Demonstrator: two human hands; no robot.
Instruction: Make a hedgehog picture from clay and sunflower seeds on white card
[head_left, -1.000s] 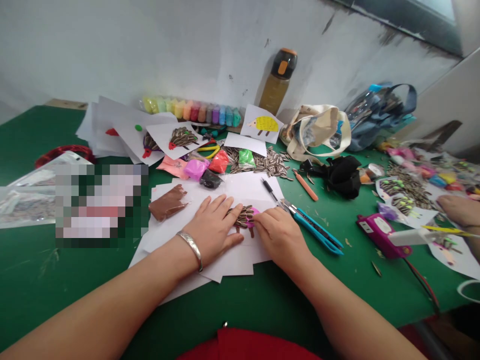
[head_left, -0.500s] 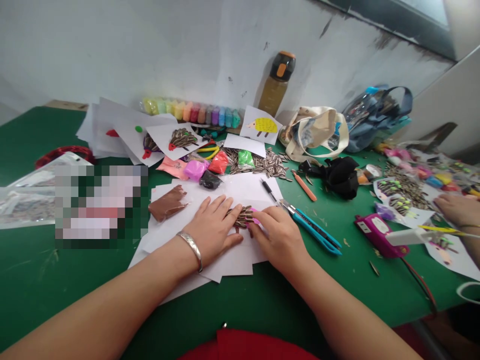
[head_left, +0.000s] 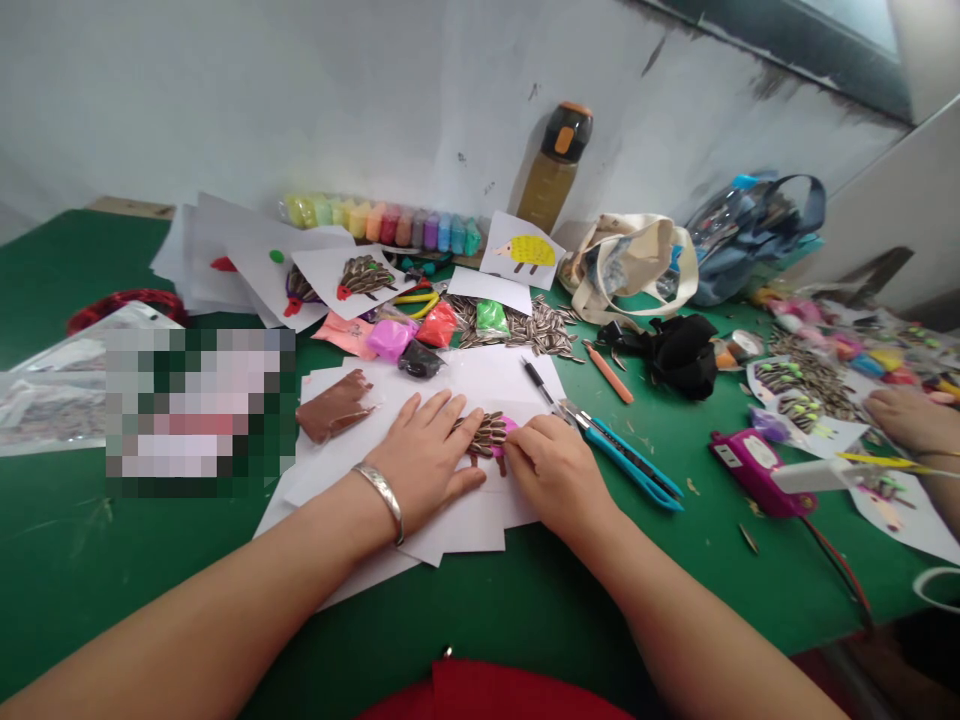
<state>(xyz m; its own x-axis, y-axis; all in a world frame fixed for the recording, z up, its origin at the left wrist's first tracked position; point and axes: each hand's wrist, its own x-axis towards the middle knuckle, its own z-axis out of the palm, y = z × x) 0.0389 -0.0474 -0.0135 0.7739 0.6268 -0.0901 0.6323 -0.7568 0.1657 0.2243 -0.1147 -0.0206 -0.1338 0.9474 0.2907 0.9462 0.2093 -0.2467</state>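
My left hand (head_left: 431,455) lies flat with fingers spread on white paper (head_left: 469,525), its fingertips at the left side of a seed-covered clay hedgehog (head_left: 487,432). The hedgehog has a pink clay front (head_left: 501,436) and small brown legs. At that pink part, my right hand (head_left: 559,465) is closed with thumb and fingers pinched together; whatever sits between the fingertips is hidden. Brown clay (head_left: 335,405) in a clear wrapper rests left of my fingers. Just right of my right hand are blue tweezers (head_left: 630,462) and a black pen (head_left: 541,382).
Behind the paper lie sunflower seeds (head_left: 544,328) and bagged clay in several colours. An orange tool (head_left: 609,372), a black cloth item (head_left: 681,355) and a magenta glue gun (head_left: 761,473) are on the right. Another person's hand (head_left: 911,420) is at the far right. A bottle (head_left: 555,165) stands by the wall.
My right hand has shifted slightly right and its fingers have curled tighter, uncovering more of the pink clay and a brown leg. My left hand has stayed in place.
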